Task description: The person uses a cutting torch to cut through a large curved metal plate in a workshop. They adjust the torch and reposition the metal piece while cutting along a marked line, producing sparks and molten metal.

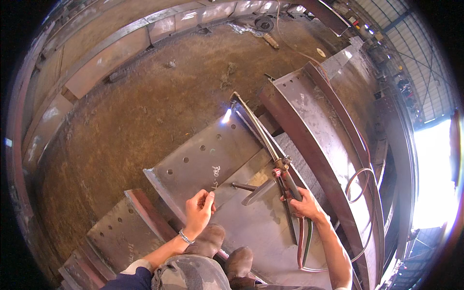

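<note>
Gripping the cutting torch (275, 157) by its handle (290, 185), we have our right grip (305, 205) clamped around it, red and green hoses (301, 233) hanging below. The torch extends over a flanged steel beam (191, 175), its bright flame (226, 116) at the beam's end edge, near a row of bolt holes (202, 148). Our left grip (198, 210) has thumb and fingers together; a hammer (258, 192) rests on the steel between both grips.
</note>
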`<state>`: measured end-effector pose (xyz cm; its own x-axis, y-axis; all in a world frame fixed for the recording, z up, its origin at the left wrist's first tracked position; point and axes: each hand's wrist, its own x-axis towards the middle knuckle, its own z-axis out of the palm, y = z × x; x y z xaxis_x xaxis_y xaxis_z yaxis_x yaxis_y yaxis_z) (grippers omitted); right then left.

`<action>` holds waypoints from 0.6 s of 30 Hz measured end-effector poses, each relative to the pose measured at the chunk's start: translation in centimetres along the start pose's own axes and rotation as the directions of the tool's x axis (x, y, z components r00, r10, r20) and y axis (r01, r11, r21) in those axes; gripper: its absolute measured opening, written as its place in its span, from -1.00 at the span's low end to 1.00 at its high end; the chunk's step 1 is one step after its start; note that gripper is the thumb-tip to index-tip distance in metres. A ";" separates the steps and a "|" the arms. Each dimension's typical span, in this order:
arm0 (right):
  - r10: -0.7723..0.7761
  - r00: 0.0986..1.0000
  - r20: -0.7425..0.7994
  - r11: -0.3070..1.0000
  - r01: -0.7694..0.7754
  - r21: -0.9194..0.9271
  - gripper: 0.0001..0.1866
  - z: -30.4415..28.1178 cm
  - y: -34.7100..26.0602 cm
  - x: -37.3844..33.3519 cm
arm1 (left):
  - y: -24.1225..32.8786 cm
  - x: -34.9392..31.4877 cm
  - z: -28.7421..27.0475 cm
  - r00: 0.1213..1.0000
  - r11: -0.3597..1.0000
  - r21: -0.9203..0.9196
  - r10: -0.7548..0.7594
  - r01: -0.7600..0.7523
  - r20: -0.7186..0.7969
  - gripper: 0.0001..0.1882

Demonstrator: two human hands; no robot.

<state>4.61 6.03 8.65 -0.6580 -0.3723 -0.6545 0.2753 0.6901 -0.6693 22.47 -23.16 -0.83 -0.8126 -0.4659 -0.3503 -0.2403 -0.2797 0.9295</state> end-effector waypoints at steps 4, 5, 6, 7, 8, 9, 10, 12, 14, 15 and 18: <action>-0.003 0.999 0.046 0.997 0.007 -0.078 -0.68 0.1 0.3 0.8 | -0.3 0.2 -0.1 1.000 0.999 0.044 0.003 -0.003 -0.014 -0.67; 0.041 0.998 0.051 0.992 -0.035 -0.124 -0.67 0.0 0.3 1.0 | -0.4 0.2 -0.1 1.000 0.999 0.042 0.002 -0.001 -0.017 -0.67; -0.010 0.998 0.068 0.992 0.019 -0.125 -0.68 0.0 0.3 1.0 | -0.4 0.2 0.0 1.000 0.999 0.033 -0.007 0.007 -0.021 -0.67; -0.021 0.997 0.075 0.989 0.031 -0.148 -0.68 0.0 0.3 1.1 | -0.4 0.2 0.0 1.000 1.000 0.030 -0.004 0.005 -0.021 -0.67; -0.002 0.997 0.076 0.983 0.016 -0.185 -0.68 0.0 0.4 1.2 | -0.4 0.2 0.0 1.000 1.000 0.022 -0.010 0.010 -0.022 -0.67; -0.058 0.996 0.074 0.979 0.071 -0.191 -0.68 0.1 0.5 1.3 | -0.4 0.2 0.1 0.999 1.000 0.004 -0.025 0.025 -0.024 -0.66; -0.084 0.994 0.068 0.972 0.097 -0.213 -0.69 0.2 0.6 1.5 | -0.4 0.2 0.1 1.000 1.000 0.026 -0.017 0.017 -0.024 -0.66; -0.084 0.995 0.052 0.971 0.093 -0.221 -0.69 0.2 1.1 1.7 | -0.4 0.2 0.2 0.999 0.998 0.050 -0.021 0.022 -0.025 -0.66; -0.010 0.999 0.035 0.979 0.017 -0.201 -0.70 0.1 1.7 2.0 | -0.4 0.2 0.1 0.999 0.998 0.055 -0.027 0.028 -0.024 -0.66; -0.050 0.999 0.004 0.959 0.049 -0.280 -0.70 0.0 1.9 2.4 | -0.4 0.2 0.1 0.999 0.999 0.045 -0.028 0.029 -0.029 -0.66; -0.177 0.982 -0.064 0.935 0.148 -0.323 -0.65 -0.1 2.7 3.2 | -0.4 0.2 0.1 0.999 0.998 0.050 -0.028 0.029 -0.027 -0.66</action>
<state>3.20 6.76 4.81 -0.7396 -0.4484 -0.5019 -0.0660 0.7905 -0.6090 22.38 -23.07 -1.27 -0.7908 -0.4805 -0.3791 -0.2902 -0.2510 0.9234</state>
